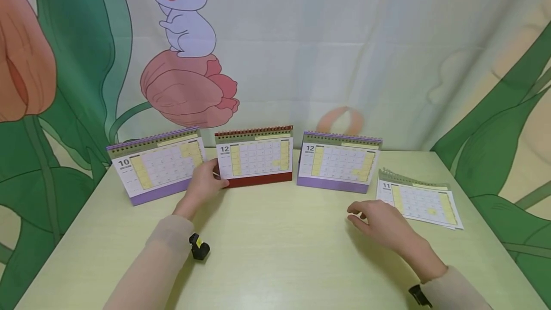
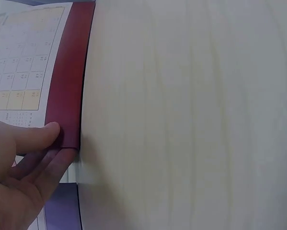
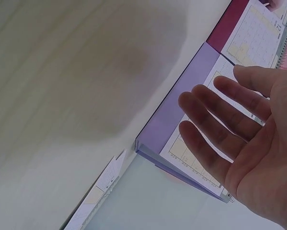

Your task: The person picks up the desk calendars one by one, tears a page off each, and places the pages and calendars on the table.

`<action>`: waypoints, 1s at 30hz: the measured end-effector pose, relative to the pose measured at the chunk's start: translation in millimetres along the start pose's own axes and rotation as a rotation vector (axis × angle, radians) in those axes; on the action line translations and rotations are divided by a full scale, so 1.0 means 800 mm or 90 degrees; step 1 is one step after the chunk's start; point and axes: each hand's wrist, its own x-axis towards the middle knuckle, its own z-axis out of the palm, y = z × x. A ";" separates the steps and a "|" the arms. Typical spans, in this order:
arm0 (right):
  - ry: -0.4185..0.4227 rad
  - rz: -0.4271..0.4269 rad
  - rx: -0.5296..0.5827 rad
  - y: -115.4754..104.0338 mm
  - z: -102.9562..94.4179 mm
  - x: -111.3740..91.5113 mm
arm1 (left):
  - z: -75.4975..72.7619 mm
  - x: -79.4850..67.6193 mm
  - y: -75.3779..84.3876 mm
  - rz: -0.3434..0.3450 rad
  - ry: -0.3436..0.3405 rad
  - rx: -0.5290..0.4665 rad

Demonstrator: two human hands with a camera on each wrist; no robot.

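My left hand (image 1: 203,183) holds the lower left corner of a red desk calendar (image 1: 254,158) that stands showing page 12. In the left wrist view the thumb (image 2: 35,138) lies on the front of its red base strip (image 2: 69,67), with the fingers behind. Over the table to the right, my right hand (image 1: 387,221) hovers with loosely bent fingers and nothing in them. Nearest to it are a standing purple calendar (image 1: 337,164), also on page 12, and flat spiral-bound calendar sheets (image 1: 419,204) showing 11. The right wrist view shows the fingers spread apart.
Another purple calendar (image 1: 163,164), on page 10, stands at an angle left of the red one, close to my left wrist. The calendars line the back of the pale table (image 1: 275,252). A printed curtain (image 1: 280,61) hangs right behind them.
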 end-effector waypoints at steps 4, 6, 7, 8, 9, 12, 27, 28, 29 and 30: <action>-0.001 -0.002 -0.001 0.000 0.000 0.000 | 0.001 0.001 0.001 -0.003 0.006 0.007; -0.004 -0.003 0.001 0.000 0.001 0.000 | 0.001 0.000 0.001 -0.002 0.005 0.008; -0.006 -0.003 0.002 0.001 0.001 0.001 | 0.000 0.000 0.001 0.001 0.004 0.008; -0.010 -0.003 0.002 0.001 0.002 0.001 | 0.000 -0.001 0.002 0.005 0.003 0.006; -0.014 -0.003 0.003 0.001 0.002 0.002 | -0.001 -0.001 0.001 0.008 -0.001 0.004; -0.027 0.000 0.009 0.002 0.003 0.006 | -0.006 -0.006 0.002 0.014 -0.015 -0.004; -0.062 0.000 0.031 0.006 0.005 0.027 | -0.035 -0.044 -0.002 -0.023 -0.024 -0.030; -0.063 0.000 0.030 0.006 0.006 0.027 | -0.039 -0.048 -0.002 -0.027 -0.021 -0.027; -0.063 -0.001 0.030 0.006 0.006 0.027 | -0.043 -0.053 -0.001 -0.030 -0.017 -0.021; -0.064 0.001 0.030 0.006 0.005 0.027 | -0.048 -0.056 -0.002 -0.029 -0.010 -0.017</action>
